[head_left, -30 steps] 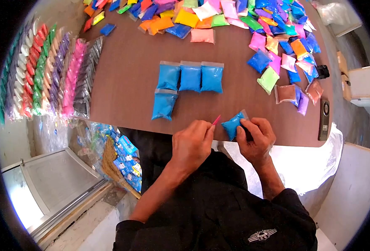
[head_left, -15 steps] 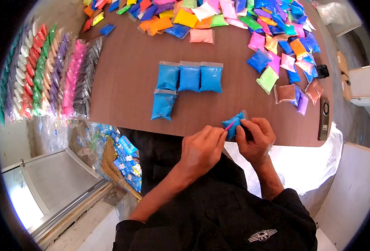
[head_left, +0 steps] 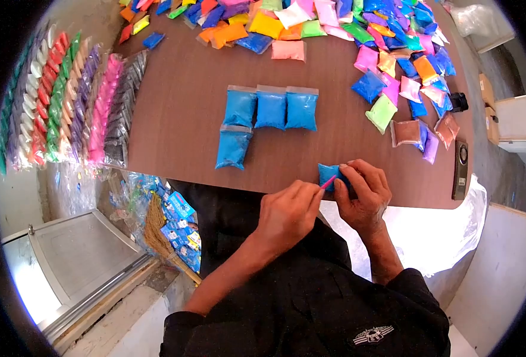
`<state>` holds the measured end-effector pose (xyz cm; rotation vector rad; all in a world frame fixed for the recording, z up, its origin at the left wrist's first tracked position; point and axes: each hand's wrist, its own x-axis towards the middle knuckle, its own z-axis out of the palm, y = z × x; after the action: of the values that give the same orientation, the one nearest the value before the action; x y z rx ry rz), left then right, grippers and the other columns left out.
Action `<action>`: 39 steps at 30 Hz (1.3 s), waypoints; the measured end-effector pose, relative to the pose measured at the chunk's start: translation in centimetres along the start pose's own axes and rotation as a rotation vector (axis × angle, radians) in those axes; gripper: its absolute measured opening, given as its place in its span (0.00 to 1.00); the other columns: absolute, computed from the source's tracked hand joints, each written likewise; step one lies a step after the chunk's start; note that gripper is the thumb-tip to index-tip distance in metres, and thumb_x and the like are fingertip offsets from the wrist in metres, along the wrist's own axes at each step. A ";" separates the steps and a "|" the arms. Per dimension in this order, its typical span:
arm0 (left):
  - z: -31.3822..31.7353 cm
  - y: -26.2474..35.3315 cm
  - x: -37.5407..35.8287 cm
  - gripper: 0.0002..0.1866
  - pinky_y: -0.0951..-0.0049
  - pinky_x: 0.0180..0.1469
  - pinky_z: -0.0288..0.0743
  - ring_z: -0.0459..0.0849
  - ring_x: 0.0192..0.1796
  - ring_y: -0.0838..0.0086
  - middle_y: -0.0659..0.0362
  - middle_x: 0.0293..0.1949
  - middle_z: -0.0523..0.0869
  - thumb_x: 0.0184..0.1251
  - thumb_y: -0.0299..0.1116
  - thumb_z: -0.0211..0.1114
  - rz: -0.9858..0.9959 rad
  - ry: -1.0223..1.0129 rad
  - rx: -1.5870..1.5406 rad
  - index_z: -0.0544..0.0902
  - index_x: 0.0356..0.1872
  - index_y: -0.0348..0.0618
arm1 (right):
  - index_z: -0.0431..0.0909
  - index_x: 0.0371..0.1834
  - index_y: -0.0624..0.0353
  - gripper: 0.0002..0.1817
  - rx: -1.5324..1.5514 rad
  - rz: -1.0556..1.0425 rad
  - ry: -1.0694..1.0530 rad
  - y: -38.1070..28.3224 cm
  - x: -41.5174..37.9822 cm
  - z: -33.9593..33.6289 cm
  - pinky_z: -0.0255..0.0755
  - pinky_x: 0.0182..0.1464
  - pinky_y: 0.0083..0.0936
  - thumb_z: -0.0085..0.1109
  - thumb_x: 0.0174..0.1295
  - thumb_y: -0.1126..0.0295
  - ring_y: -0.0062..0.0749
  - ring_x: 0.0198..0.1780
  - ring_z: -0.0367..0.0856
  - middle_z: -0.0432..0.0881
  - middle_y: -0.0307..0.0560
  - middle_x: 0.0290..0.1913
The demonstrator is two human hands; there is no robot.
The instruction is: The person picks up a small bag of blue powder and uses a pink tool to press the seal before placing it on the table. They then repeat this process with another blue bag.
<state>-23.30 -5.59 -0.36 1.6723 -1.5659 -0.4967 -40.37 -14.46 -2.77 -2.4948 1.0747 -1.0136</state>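
At the table's front edge my right hand (head_left: 365,193) pinches a small clear bag of blue material (head_left: 328,173) between thumb and fingers. My left hand (head_left: 288,213) is closed around a thin pink stick (head_left: 328,182), whose tip lies against the bag's near side. What the stick is exactly, I cannot make out. Further in on the table lie similar blue bags: a row of a left bag (head_left: 240,107), a middle bag (head_left: 271,108) and a right bag (head_left: 301,110), with another blue bag (head_left: 234,148) below the left one.
Many colourful bags (head_left: 263,25) are heaped along the table's (head_left: 179,107) far side and right side. Long sleeves of twisted packets (head_left: 105,110) lie at the left edge. A black device (head_left: 460,169) rests at the right edge. A broom (head_left: 156,226) stands below left.
The blue bag has turned in my right hand, and its clear top flap no longer sticks out above the fingers. The pink stick has shifted slightly right and down with my left hand.
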 end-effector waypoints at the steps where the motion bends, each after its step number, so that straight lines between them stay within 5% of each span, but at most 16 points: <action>1: 0.0 -0.3 0.0 0.04 0.63 0.31 0.79 0.88 0.31 0.58 0.52 0.30 0.86 0.66 0.27 0.71 -0.037 -0.001 0.047 0.84 0.36 0.39 | 0.87 0.44 0.58 0.15 0.000 -0.001 0.000 0.0 0.0 0.0 0.79 0.43 0.34 0.76 0.53 0.68 0.40 0.42 0.84 0.85 0.48 0.43; 39: -0.6 -0.2 1.6 0.04 0.59 0.33 0.78 0.88 0.34 0.52 0.50 0.33 0.87 0.69 0.28 0.68 -0.132 0.009 -0.017 0.83 0.36 0.39 | 0.88 0.42 0.59 0.16 0.078 0.021 0.037 0.2 -0.7 0.1 0.79 0.40 0.32 0.79 0.51 0.69 0.38 0.40 0.83 0.84 0.47 0.42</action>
<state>-22.45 -6.99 0.17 1.7705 -1.4472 -0.5686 -40.75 -14.09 -3.25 -2.4073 1.0491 -1.0787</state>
